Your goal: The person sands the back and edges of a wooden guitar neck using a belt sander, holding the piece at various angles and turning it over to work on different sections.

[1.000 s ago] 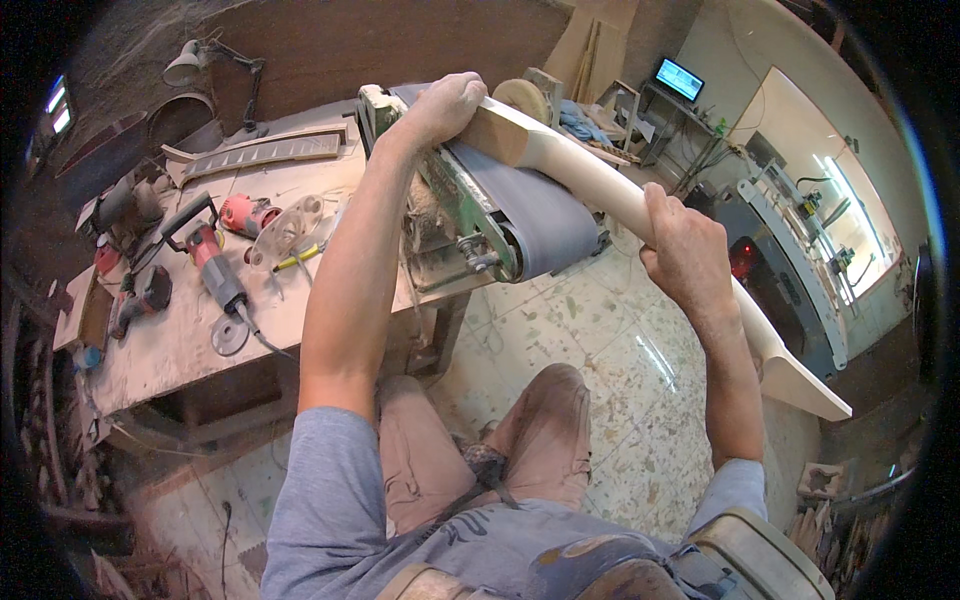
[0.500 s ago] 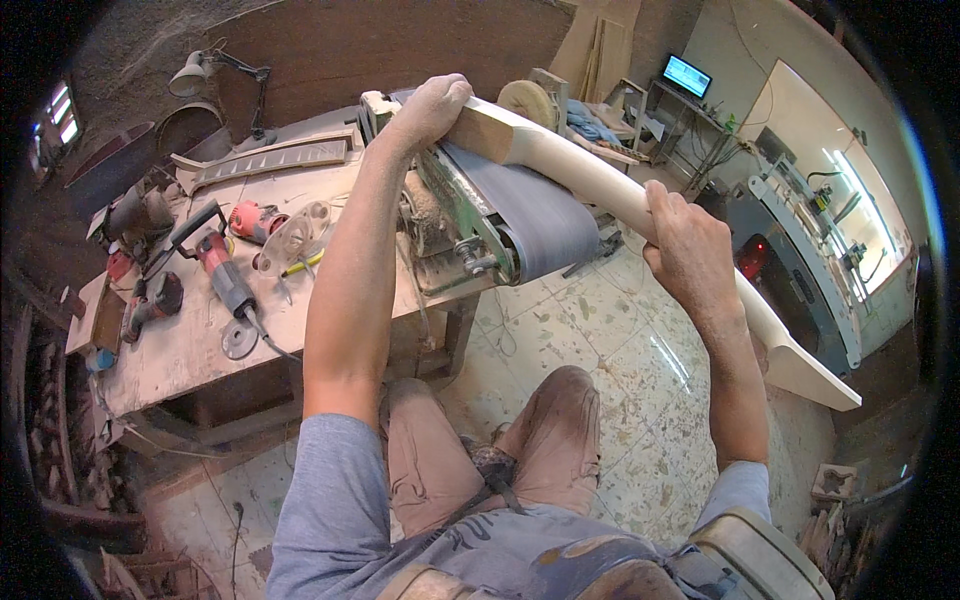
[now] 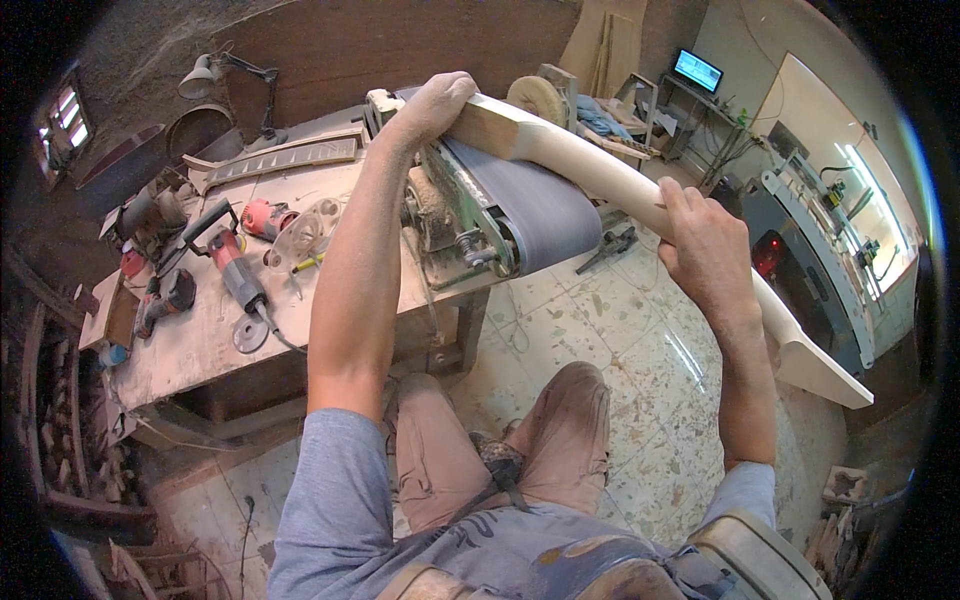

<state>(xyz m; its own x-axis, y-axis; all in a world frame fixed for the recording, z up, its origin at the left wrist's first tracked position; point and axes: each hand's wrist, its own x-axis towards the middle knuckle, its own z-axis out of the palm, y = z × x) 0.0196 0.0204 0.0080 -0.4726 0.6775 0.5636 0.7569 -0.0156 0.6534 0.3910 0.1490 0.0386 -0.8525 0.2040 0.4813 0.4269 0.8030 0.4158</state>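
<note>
A long, pale, curved wooden furniture leg (image 3: 590, 168) slants across the view from upper middle to right. My left hand (image 3: 440, 104) is closed over its thick, square-cut end. Farther down, my right hand (image 3: 705, 250) wraps round the rounded shaft. The flared far end extends beyond my right forearm. Beneath the thick part runs the grey abrasive belt of a belt sander (image 3: 550, 225). The leg's underside lies at or just above the belt; exact contact cannot be made out.
The workbench (image 3: 200, 345) at left bears a red-and-grey power tool (image 3: 237, 272), a cordless drill (image 3: 165, 303) and a desk lamp (image 3: 270, 100). A lit monitor (image 3: 697, 70) stands at far right, above a large dark machine (image 3: 800, 270). Tiled floor (image 3: 640, 350) shows dusty patches.
The view has shifted slightly, moving the surroundings a little to the right. Both hands keep their hold, and the leg stays over the belt in almost the same pose.
</note>
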